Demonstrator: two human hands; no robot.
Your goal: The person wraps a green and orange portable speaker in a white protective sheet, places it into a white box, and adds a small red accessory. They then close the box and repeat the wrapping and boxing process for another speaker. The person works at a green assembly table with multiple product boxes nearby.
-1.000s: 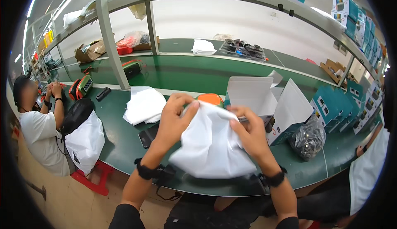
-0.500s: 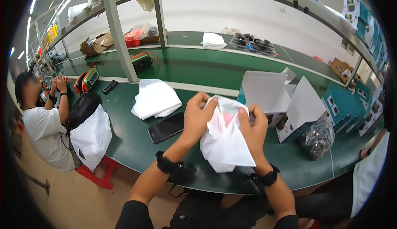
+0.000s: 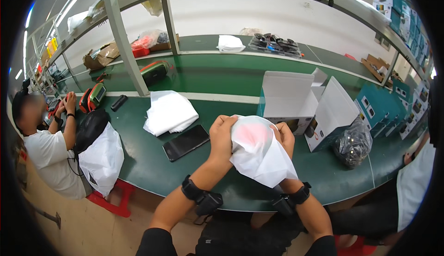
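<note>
Between my hands, over the near part of the bench, is a thin white bag (image 3: 259,161). Something pink-red shows through it near the top; its kind cannot be made out. My left hand (image 3: 223,138) grips the bag's upper left edge, thumb against fingers. On the opposite side my right hand (image 3: 284,138) is closed on the bag, its lower part partly covered by the white material. The bag's loose end hangs down to the right, over my right wrist. A black smartphone (image 3: 186,143) lies left of my left hand, beside a pile of white bags (image 3: 171,112).
Open white-and-teal boxes (image 3: 289,99) stand right of my hands, beside a clear plastic bag of dark items (image 3: 353,144). More teal boxes (image 3: 377,110) are farther right. A co-worker (image 3: 51,149) sits at the left, near green-and-red devices (image 3: 95,95). A metal post (image 3: 121,39) rises behind the bench.
The bag's gathered opening has turned over, so a smooth white layer now covers the pink-red thing. Both hands have come slightly lower, and the view has shifted a little.
</note>
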